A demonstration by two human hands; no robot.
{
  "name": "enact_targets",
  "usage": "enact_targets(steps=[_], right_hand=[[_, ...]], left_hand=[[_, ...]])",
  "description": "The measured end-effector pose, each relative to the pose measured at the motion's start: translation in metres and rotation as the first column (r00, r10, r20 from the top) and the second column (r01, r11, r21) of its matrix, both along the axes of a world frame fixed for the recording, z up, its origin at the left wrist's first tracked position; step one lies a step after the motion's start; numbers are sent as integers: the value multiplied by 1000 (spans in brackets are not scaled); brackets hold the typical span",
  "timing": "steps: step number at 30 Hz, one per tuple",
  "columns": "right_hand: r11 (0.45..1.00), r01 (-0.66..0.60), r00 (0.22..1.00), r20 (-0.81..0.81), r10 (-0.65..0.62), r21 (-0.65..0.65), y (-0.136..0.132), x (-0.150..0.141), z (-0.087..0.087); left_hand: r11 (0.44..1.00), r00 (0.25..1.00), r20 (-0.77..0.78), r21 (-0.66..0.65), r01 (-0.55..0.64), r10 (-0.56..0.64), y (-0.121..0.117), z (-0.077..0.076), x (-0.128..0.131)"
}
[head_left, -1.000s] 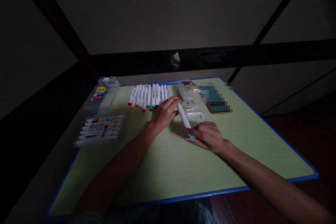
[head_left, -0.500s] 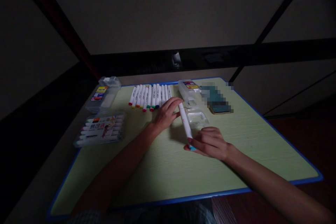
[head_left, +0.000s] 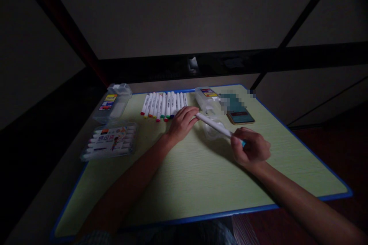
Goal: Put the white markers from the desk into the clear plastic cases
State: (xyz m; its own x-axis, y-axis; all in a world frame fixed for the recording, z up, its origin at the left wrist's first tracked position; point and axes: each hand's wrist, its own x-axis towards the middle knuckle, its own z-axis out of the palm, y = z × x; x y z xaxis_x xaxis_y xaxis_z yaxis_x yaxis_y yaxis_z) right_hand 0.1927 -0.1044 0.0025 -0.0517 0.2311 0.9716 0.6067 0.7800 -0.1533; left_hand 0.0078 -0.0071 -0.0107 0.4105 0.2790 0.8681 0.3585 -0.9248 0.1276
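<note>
A white marker (head_left: 215, 125) with a light-blue end is held between my two hands above the table. My left hand (head_left: 183, 123) pinches its far end, fingers closed together. Around the light-blue end, my right hand (head_left: 251, 146) is closed with its thumb along the marker. Below the marker lies a small clear plastic tray (head_left: 211, 132), partly covered by it. Beyond my left hand a row of white markers (head_left: 163, 105) with coloured caps lies side by side; the hand hides some of their ends.
At the left are a clear marker case (head_left: 110, 143) with markers inside and an open plastic case (head_left: 110, 105). Another clear case (head_left: 206, 99) and a phone (head_left: 240, 113) lie at the back right. The table's blue edge (head_left: 201, 218) runs nearest me, and a wall stands behind.
My right hand has moved right and slightly up and turned over, swinging the marker's light-blue end to the right. My left hand stays nearly in place.
</note>
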Motion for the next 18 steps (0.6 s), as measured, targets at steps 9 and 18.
enact_targets(steps=[9, 18], right_hand=[[939, -69, 896, -435, -91, -337, 2, -6, 1], [952, -96, 904, -427, -39, -291, 1, -5, 0]], left_hand=[[992, 996, -6, 93, -87, 88, 1, 0, -1], [990, 994, -32, 99, -97, 101, 1, 0, -2]])
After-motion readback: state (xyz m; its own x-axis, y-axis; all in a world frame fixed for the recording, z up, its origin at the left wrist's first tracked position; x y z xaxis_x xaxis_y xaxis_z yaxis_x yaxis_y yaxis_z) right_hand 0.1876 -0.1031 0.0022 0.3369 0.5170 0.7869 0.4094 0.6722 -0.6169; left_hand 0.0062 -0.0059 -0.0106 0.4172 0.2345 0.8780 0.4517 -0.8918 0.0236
